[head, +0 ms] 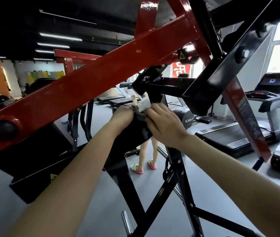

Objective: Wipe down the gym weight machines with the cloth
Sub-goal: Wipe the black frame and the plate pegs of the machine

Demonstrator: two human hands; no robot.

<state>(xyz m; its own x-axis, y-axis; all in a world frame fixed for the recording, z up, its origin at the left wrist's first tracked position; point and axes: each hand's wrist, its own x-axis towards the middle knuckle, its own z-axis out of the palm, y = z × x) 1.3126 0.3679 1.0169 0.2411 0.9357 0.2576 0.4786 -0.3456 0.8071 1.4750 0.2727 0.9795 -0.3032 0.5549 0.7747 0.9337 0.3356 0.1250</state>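
Wiping mid-machine | crumpled grey-green fabric cloth (140,114) sits bunched atop the black beam (134,134) of the red-and-black steel weight machine (101,65) | left hand (122,115) and right hand (163,123) both curl onto it, gripping | next, I reckon: spread it, sweep along the beam.

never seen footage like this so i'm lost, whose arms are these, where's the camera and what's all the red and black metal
There is one picture. It comes from a wide-angle camera worn on a person's head, looking forward and down, so the two bare arms are the wearer's own. No robot is involved.

The left hand and right hand both hold a bunched grey-green cloth against a black part of a weight machine. The slanted red beam overhead looks like part of its frame. This looks like wiping work.

Behind the machine another person stands in pink-soled slippers on the grey floor. A treadmill sits to the right.
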